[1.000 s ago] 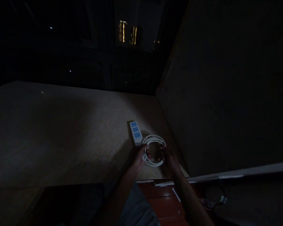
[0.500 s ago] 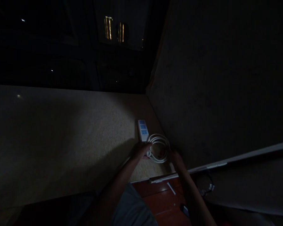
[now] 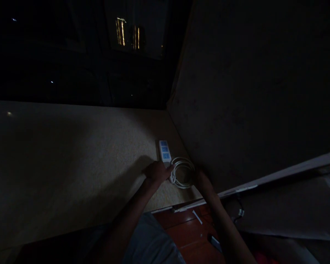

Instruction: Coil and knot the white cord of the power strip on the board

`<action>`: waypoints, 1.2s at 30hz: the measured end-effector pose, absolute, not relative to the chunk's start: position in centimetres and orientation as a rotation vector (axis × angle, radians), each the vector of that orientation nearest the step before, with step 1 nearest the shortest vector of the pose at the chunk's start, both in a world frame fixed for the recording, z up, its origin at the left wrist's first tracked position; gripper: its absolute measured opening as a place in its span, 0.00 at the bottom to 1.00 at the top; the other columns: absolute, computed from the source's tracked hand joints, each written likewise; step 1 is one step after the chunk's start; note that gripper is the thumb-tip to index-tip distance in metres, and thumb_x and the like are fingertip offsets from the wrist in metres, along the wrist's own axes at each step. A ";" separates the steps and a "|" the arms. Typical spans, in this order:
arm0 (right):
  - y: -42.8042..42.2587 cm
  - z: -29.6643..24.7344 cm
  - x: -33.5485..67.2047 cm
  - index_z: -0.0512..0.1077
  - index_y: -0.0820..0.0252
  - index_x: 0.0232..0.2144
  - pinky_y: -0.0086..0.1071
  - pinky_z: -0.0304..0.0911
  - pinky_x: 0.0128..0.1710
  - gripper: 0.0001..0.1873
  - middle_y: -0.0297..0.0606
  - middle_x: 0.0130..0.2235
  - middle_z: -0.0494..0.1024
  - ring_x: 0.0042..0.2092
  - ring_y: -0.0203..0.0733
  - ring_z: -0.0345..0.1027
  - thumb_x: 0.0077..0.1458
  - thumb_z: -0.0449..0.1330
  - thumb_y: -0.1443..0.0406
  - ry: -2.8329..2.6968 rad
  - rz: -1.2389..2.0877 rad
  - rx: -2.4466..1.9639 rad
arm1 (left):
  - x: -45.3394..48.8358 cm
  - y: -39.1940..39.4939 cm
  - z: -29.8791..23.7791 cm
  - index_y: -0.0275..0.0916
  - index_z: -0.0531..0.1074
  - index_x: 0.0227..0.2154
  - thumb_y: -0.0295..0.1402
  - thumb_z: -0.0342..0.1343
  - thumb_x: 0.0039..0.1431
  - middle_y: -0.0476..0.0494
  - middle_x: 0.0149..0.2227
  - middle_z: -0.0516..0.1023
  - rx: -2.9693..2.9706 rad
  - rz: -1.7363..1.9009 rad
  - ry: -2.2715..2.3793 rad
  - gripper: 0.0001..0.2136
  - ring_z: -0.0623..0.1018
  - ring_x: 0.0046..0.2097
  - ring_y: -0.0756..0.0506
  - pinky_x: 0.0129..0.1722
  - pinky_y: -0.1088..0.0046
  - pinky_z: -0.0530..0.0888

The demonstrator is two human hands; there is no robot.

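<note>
Coiled cord (image 3: 175, 175) at the ledge (image 3: 112, 146) corner, beside the power strip (image 3: 164, 151); left hand (image 3: 157, 171) and right hand (image 3: 203, 182) flank it, grips too dark to tell; step, apparently, coil handling; next move calls for keeping loops together.

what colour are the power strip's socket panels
The socket panels are blue, as the head view shows.

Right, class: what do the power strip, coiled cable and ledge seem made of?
Power strip: probably hard plastic, white and blue, with crisp edges. Coiled cable: likely flexible plastic sheathing, whitish, bending in smooth loops. Ledge: perhaps stone or an imitation, pale, faintly mottled; a bright reflection hints at polish.
</note>
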State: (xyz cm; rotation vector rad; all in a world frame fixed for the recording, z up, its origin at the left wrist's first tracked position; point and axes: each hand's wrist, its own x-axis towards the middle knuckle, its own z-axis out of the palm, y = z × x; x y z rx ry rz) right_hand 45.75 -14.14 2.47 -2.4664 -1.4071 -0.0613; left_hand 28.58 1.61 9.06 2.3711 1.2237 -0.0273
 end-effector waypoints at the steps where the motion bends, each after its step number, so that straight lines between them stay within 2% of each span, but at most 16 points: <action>1: -14.1 2.8 45.4 0.75 0.65 0.43 0.35 0.67 0.42 0.14 0.51 0.36 0.80 0.42 0.52 0.75 0.55 0.54 0.72 -1.380 -0.028 -2.507 | 28.6 1.5 9.5 0.34 0.78 0.40 0.56 0.45 0.60 0.27 0.41 0.80 2.432 0.043 1.231 0.29 0.80 0.45 0.32 0.41 0.60 0.74; 4: -14.2 3.6 43.9 0.73 0.69 0.48 0.33 0.66 0.41 0.20 0.55 0.41 0.80 0.42 0.50 0.76 0.54 0.52 0.75 -1.278 0.115 -2.625 | 28.8 1.4 9.7 0.33 0.72 0.50 0.45 0.47 0.64 0.28 0.50 0.77 2.638 0.308 1.099 0.22 0.77 0.51 0.35 0.48 0.60 0.72; 6: -14.4 3.7 42.7 0.69 0.70 0.54 0.35 0.66 0.45 0.23 0.57 0.48 0.77 0.47 0.50 0.74 0.55 0.52 0.74 -1.310 0.120 -2.569 | 29.2 1.5 8.7 0.33 0.68 0.55 0.44 0.49 0.63 0.28 0.58 0.71 2.741 0.430 0.893 0.23 0.69 0.61 0.35 0.56 0.57 0.67; 9: -15.1 3.0 41.3 0.67 0.65 0.57 0.40 0.63 0.55 0.23 0.53 0.55 0.73 0.56 0.50 0.67 0.61 0.51 0.69 -1.396 0.047 -2.349 | 29.9 1.6 6.1 0.35 0.65 0.58 0.45 0.50 0.63 0.32 0.64 0.64 2.767 0.484 0.573 0.25 0.58 0.67 0.35 0.64 0.52 0.58; 11: -15.7 2.1 40.8 0.70 0.62 0.55 0.43 0.62 0.57 0.20 0.51 0.53 0.74 0.55 0.49 0.67 0.64 0.48 0.65 -1.356 0.014 -2.264 | 30.2 1.5 4.3 0.34 0.67 0.57 0.43 0.48 0.65 0.32 0.64 0.65 2.738 0.505 0.462 0.23 0.57 0.68 0.35 0.65 0.50 0.54; 14: -16.4 1.0 40.6 0.74 0.63 0.50 0.46 0.64 0.55 0.20 0.51 0.48 0.75 0.53 0.50 0.69 0.66 0.46 0.61 -1.269 -0.051 -2.205 | 30.2 1.2 2.5 0.33 0.66 0.58 0.40 0.46 0.66 0.32 0.63 0.65 2.679 0.621 0.411 0.22 0.57 0.68 0.35 0.66 0.47 0.49; 18: -16.7 0.6 40.6 0.74 0.62 0.46 0.46 0.65 0.54 0.19 0.51 0.47 0.76 0.52 0.50 0.69 0.66 0.47 0.60 -1.243 -0.107 -2.126 | 29.8 1.0 1.9 0.35 0.65 0.59 0.39 0.48 0.65 0.33 0.63 0.66 2.603 0.697 0.350 0.22 0.58 0.68 0.36 0.67 0.48 0.49; 29: -16.9 0.2 40.8 0.75 0.62 0.40 0.43 0.68 0.43 0.19 0.49 0.38 0.78 0.41 0.49 0.72 0.66 0.47 0.58 -1.045 -0.145 -2.074 | 29.8 0.9 1.6 0.33 0.65 0.59 0.42 0.45 0.67 0.32 0.63 0.65 2.545 0.734 0.349 0.23 0.57 0.68 0.37 0.68 0.47 0.49; 34: -17.0 1.7 38.1 0.73 0.59 0.45 0.46 0.65 0.52 0.15 0.51 0.52 0.74 0.55 0.49 0.68 0.65 0.50 0.60 -1.000 -0.202 -1.886 | 29.1 0.9 2.0 0.37 0.64 0.60 0.40 0.45 0.68 0.35 0.62 0.68 2.371 0.829 0.355 0.22 0.61 0.67 0.40 0.67 0.50 0.53; 36: -16.4 2.4 36.0 0.73 0.58 0.44 0.45 0.65 0.52 0.14 0.49 0.51 0.75 0.54 0.49 0.68 0.65 0.50 0.62 -1.010 -0.187 -1.796 | 28.2 0.9 2.1 0.38 0.66 0.59 0.38 0.45 0.68 0.36 0.60 0.70 2.298 0.901 0.378 0.20 0.62 0.66 0.41 0.67 0.52 0.55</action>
